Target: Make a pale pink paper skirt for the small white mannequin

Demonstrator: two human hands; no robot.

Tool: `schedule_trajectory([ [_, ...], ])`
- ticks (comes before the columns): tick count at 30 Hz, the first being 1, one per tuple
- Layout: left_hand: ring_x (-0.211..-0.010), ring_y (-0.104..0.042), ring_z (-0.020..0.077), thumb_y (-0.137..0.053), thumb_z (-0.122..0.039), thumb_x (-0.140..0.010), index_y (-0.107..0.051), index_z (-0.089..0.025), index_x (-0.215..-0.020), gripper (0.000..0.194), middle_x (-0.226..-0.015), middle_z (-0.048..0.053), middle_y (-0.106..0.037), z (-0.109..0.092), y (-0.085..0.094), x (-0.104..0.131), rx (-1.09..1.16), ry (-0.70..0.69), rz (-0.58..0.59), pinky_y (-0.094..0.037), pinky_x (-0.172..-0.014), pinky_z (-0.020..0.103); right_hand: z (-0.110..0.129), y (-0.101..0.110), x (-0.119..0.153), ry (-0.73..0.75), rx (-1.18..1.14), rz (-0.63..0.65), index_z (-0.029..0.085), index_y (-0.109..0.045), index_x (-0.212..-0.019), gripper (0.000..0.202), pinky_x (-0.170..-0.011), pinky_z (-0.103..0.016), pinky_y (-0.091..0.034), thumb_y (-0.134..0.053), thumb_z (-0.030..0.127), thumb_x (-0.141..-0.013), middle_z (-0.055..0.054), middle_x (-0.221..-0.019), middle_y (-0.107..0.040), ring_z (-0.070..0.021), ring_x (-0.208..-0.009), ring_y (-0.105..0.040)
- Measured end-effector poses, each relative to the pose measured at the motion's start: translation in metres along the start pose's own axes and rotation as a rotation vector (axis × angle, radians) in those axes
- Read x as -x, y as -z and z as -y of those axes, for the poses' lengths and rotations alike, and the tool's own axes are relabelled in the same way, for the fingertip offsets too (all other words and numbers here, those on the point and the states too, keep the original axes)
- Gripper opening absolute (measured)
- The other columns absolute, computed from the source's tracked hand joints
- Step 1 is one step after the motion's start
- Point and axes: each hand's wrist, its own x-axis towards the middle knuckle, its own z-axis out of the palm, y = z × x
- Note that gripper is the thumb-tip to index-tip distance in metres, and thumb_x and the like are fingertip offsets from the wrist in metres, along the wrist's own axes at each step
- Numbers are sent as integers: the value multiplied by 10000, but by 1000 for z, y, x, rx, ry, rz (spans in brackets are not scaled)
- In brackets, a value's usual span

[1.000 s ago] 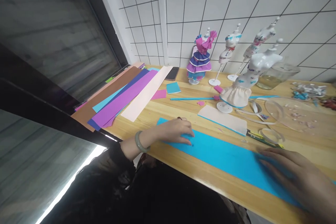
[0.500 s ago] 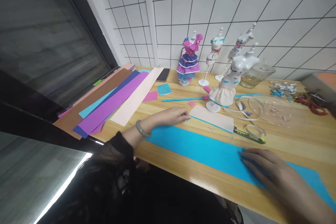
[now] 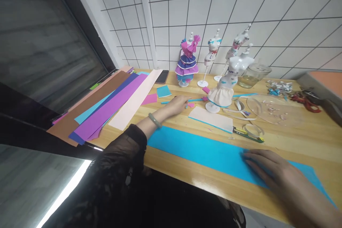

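A long bright blue strip (image 3: 197, 149) lies along the table's front edge. My right hand (image 3: 272, 167) rests on its right part, fingers stretched out and slightly blurred. Beyond the strip's left end, my left hand (image 3: 178, 104) is closed low over the table, beside a thin blue strip (image 3: 196, 100) and small pink pieces (image 3: 190, 105). A tiny blue bit shows at its fingertips; what they hold is too small to make out. A cream piece with a blue edge (image 3: 212, 118) lies right of my left hand, touching a green and yellow cutter (image 3: 248, 134).
Coloured sheets (image 3: 112, 110) are fanned out on the left, near a phone (image 3: 162, 77). Several mannequins stand at the back, one in a cream skirt (image 3: 220, 95). Right of them are a glass jar (image 3: 251, 76), a clear round plate (image 3: 275, 109) and red-handled scissors (image 3: 310, 105).
My left hand has moved away from the blue strip, toward the back of the table. My right hand stays on the strip. The whole view has shifted slightly.
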Motion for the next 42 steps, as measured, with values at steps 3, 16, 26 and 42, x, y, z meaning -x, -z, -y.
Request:
schedule_trajectory([
  [3, -1080, -598, 238, -460, -129, -914, -708, -148, -988, 260, -1097, 114, -690, -4, 8, 13, -76, -29, 5, -418, -981, 368, 0, -2, 6, -13, 82, -51, 196, -735, -1056, 371, -813, -387, -600, -388, 295, -968, -114, -1076, -749, -246, -952, -715],
  [16, -1019, -623, 243, -418, -124, -909, -656, -171, -1158, 347, -1057, 104, -711, 4, 36, 55, -190, 93, -111, -443, -866, 338, 10, 3, 0, 114, 336, -58, 114, -684, -1128, 379, -756, -393, -574, -440, 121, -838, -153, -1026, -749, -271, -891, -713],
  [26, -708, -594, 171, -602, -217, -799, -666, -176, -711, 117, -719, 31, -665, -4, 18, 51, -47, 48, 116, -414, -675, 263, -3, -19, 16, 41, 311, -89, 155, -681, -1160, 405, -789, -405, -572, -419, 137, -852, -136, -1101, -732, -283, -957, -701],
  [42, -861, -649, 220, -533, -170, -845, -745, -156, -858, 213, -912, 102, -739, -17, 17, 6, -4, 76, -13, -477, -843, 326, 4, 2, 4, 90, 289, -69, 128, -750, -1063, 381, -751, -361, -621, -393, 166, -934, -144, -1040, -765, -260, -892, -740],
])
